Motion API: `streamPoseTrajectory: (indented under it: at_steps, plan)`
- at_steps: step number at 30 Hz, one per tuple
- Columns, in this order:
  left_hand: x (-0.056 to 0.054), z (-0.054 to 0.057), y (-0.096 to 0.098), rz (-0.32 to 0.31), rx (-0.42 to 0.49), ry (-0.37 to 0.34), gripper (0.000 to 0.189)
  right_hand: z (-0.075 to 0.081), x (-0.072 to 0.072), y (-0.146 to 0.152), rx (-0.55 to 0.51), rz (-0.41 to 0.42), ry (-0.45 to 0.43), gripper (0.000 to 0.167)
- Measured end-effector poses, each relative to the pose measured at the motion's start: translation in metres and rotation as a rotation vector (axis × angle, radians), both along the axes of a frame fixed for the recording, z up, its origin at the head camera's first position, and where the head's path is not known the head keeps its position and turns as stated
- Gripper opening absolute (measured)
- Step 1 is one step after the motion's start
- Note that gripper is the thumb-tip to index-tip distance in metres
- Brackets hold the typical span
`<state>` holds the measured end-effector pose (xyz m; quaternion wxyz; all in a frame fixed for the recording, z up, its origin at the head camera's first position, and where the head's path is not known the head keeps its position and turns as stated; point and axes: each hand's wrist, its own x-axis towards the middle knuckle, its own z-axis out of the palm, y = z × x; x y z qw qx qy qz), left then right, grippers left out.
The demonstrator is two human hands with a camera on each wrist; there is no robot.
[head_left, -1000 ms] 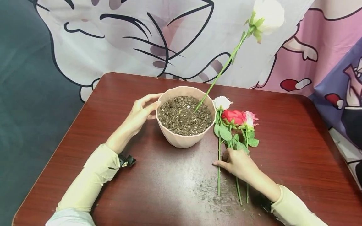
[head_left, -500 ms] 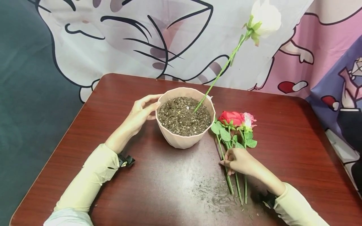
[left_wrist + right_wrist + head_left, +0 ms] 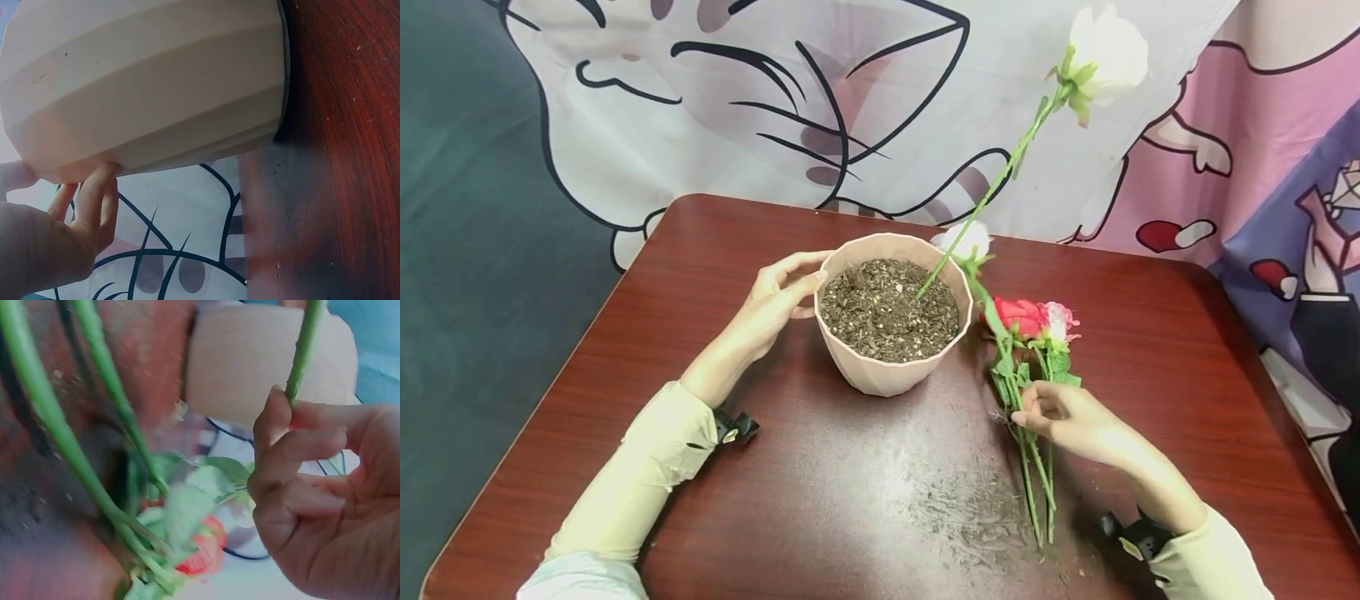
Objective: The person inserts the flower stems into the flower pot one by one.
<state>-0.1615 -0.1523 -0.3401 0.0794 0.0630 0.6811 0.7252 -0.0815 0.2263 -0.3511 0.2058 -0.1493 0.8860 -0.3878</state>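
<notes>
My left hand holds the pale pink flower pot at its left rim; in the left wrist view the fingertips touch the faceted outer wall. Dark soil fills the pot. A tall white rose stands in it, leaning right. My right hand pinches the green stem of a second white rose between thumb and fingertips, its bloom up by the pot's right rim. Beneath that hand lie a red rose and a pink-and-white flower with green leaves and stems.
Everything rests on a dark red-brown wooden table. Loose soil crumbs lie scattered near the stem ends. A cartoon-printed cloth hangs behind the table.
The right hand has taken hold of the shorter white rose by its stem. That rose has risen from the table, its bloom shifting up and left to the pot. The left hand stays put.
</notes>
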Motion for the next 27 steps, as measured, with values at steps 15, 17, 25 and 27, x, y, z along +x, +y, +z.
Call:
streamPoseTrajectory:
  at_steps: [15, 17, 25, 27]
  plan:
    - [0.004, 0.003, -0.001, 0.014, 0.003, 0.007, 0.041, 0.038, -0.003, 0.034, -0.594, 0.293, 0.081, 0.033]
    - [0.004, 0.004, -0.001, 0.016, 0.002, 0.008, 0.040, 0.046, -0.005, 0.028, -0.639, 0.291, 0.106, 0.035]
    - [0.004, 0.003, 0.001, 0.014, -0.003, -0.002, 0.040, 0.080, -0.041, -0.036, -0.844, 0.198, 0.446, 0.009]
    - [0.003, 0.003, 0.002, 0.012, 0.000, -0.004, 0.040, 0.085, -0.053, -0.056, -0.781, 0.126, 0.540, 0.011]
